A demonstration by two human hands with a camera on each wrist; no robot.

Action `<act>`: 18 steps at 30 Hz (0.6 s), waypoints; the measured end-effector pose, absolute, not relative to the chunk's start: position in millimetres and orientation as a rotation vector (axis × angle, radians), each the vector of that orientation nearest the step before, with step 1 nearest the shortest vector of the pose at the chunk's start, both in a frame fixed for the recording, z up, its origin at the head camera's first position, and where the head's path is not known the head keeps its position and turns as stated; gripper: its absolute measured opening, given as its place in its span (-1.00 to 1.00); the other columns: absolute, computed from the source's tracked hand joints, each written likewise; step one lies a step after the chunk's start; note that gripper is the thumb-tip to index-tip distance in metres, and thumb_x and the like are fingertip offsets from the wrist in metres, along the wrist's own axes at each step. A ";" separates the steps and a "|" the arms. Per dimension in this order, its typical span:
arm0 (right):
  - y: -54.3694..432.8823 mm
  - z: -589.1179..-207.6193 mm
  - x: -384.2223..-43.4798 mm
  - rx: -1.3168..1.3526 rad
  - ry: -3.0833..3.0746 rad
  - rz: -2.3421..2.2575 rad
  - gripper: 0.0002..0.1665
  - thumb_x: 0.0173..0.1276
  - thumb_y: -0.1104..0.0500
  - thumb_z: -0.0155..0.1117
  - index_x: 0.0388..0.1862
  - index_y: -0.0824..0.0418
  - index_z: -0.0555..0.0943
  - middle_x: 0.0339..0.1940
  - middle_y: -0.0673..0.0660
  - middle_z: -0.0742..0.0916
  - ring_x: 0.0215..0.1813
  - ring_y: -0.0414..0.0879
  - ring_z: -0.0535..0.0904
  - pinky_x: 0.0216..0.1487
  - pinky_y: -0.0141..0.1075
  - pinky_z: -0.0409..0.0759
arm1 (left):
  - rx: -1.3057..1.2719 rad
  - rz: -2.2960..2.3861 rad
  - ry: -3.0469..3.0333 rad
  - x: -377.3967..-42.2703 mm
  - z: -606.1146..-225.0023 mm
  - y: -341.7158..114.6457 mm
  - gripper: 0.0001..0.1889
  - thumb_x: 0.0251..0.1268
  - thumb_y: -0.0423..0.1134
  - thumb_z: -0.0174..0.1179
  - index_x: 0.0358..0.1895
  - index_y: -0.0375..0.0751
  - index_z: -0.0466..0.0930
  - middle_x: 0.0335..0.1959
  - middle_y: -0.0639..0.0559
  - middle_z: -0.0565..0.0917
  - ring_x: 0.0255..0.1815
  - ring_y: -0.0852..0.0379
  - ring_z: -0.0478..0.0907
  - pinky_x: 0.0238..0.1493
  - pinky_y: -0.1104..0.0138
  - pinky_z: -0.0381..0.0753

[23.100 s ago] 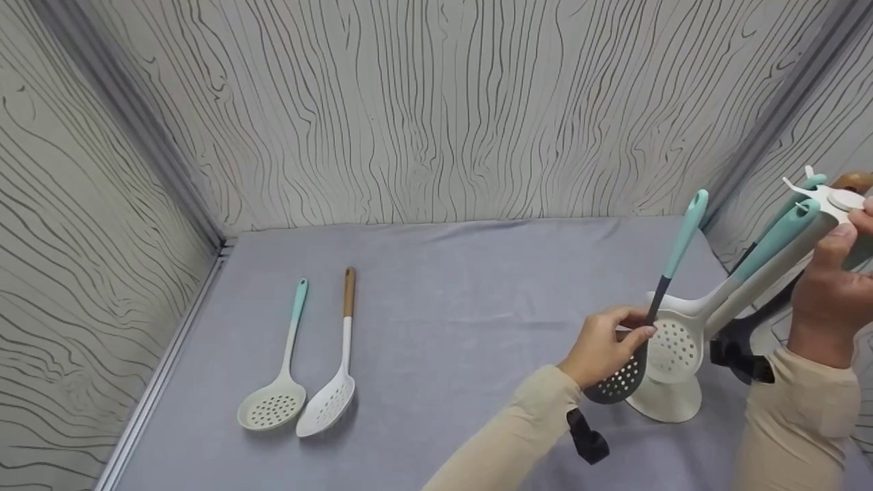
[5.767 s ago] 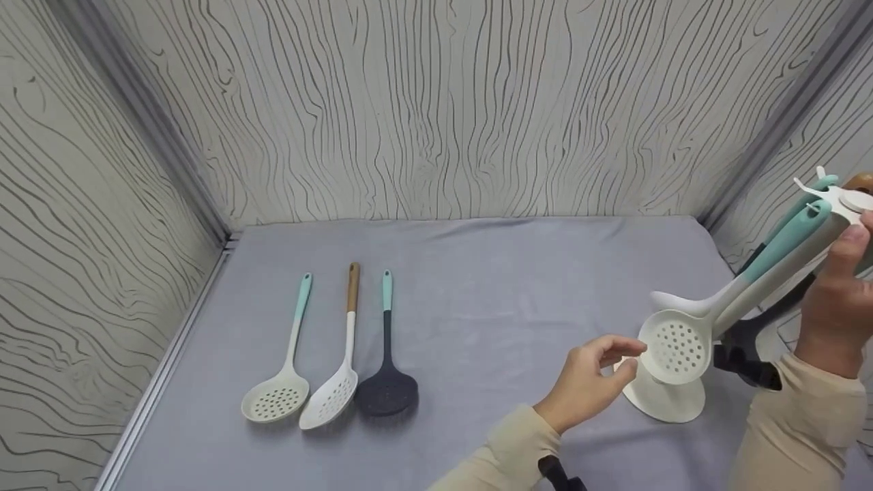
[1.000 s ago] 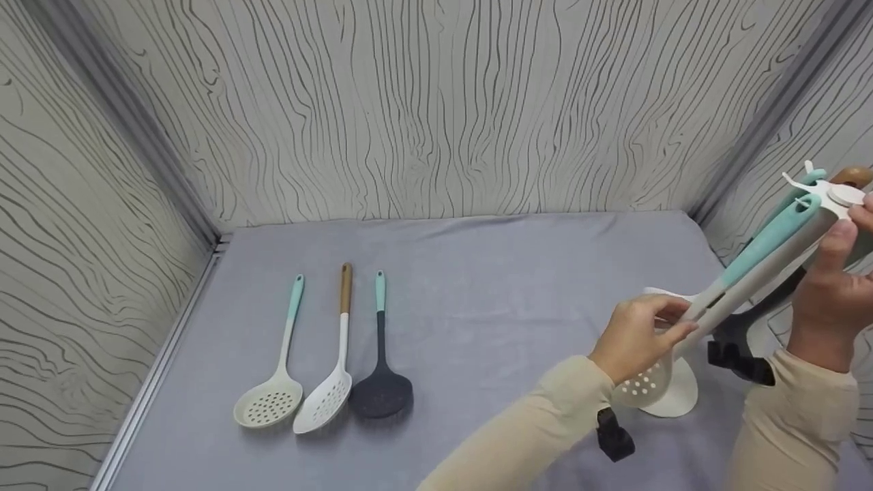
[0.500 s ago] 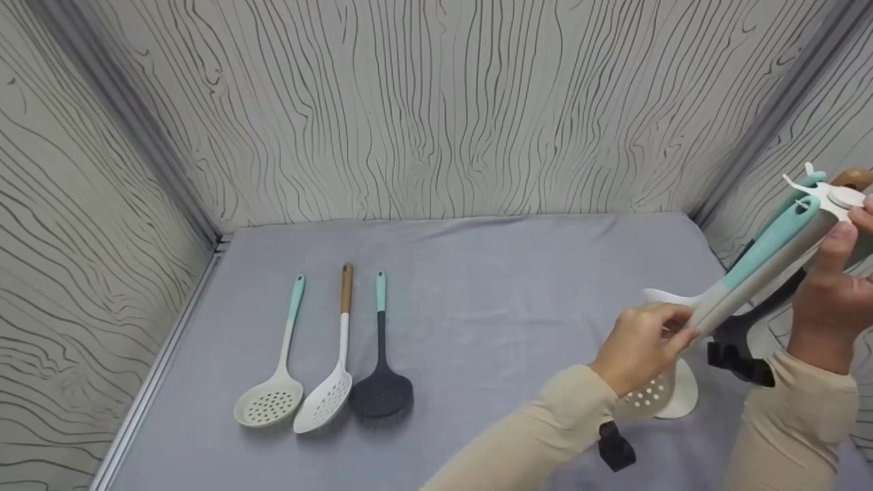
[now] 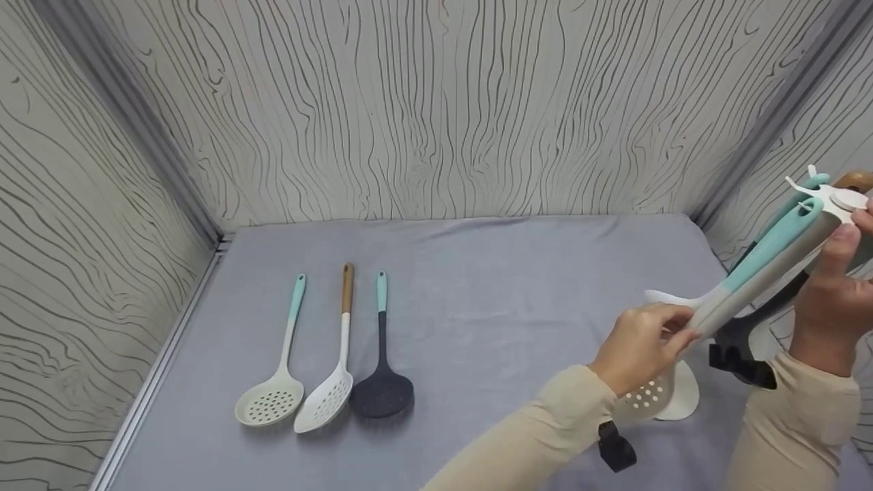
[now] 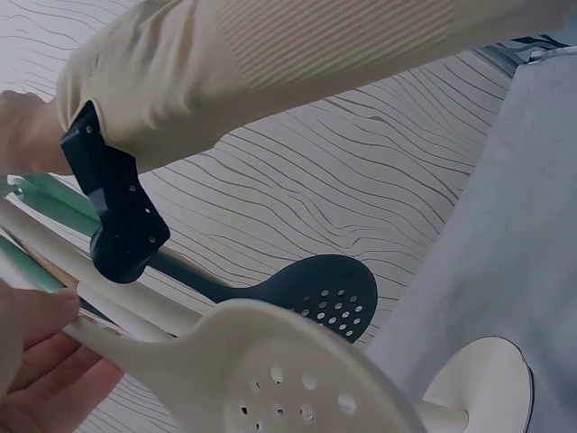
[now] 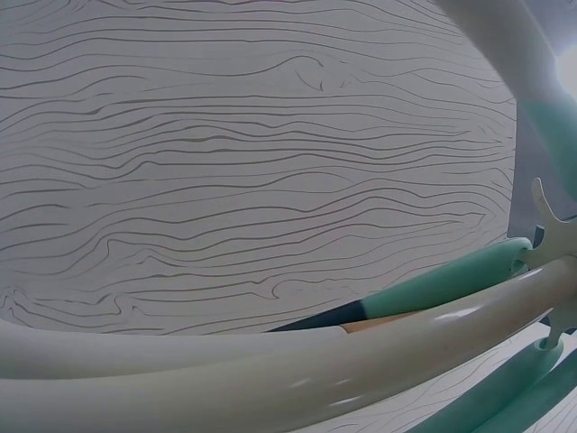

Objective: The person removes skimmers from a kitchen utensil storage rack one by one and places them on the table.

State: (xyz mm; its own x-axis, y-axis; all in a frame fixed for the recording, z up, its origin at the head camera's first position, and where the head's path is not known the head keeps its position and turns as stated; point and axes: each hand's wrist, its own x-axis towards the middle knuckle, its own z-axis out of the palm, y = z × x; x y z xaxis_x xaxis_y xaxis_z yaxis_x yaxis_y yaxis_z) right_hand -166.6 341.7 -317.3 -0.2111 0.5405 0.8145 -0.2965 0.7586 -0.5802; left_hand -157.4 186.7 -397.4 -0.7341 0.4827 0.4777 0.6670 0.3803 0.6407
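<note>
My left hand (image 5: 641, 348) pinches the shaft of a cream skimmer (image 5: 644, 399) with a mint handle, its tip at a hook of the utensil stand. In the left wrist view, thumb and fingers of that hand (image 6: 50, 379) lie at the neck of the skimmer, its holed bowl in front. At the far right, my right hand (image 5: 832, 293) holds the white top of the utensil stand (image 5: 842, 198), which leans. The grey-white post (image 7: 361, 370) crosses the right wrist view, where no hand shows. More utensils hang there, among them a dark holed skimmer (image 6: 320, 293).
On the grey cloth (image 5: 491, 293) at left lie a cream skimmer (image 5: 269, 406) with a mint handle, a white slotted spoon (image 5: 327, 402) with a wooden handle and a dark skimmer (image 5: 383, 395). The stand's round base (image 5: 682, 392) sits at right. Patterned walls enclose the table.
The dark skimmer went from my left hand at the stand to the row on the left. Since 5.8 s ago, my left hand has taken hold of the hanging cream skimmer. Hardly anything moved in the last second.
</note>
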 end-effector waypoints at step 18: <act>338.2 -314.9 -167.8 -0.145 -1.528 0.784 -0.68 0.24 0.19 0.04 -0.16 0.37 0.61 -0.02 -0.34 0.61 0.18 -0.21 0.54 0.39 -0.40 0.37 | -0.970 -1.495 -2.374 -157.8 -394.3 179.1 -0.77 0.32 -0.25 0.19 -0.02 -0.19 0.66 -0.14 0.07 0.75 -0.16 0.46 0.66 -0.16 0.88 0.43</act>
State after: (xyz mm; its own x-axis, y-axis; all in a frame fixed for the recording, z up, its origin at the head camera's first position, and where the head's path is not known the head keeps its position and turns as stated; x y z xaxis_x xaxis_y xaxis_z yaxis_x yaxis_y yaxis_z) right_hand -167.8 338.2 -314.9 -0.1438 0.5355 0.8322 -0.3633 0.7536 -0.5478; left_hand -157.8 179.1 -394.3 -0.7730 0.4323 0.4643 0.6056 0.2847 0.7431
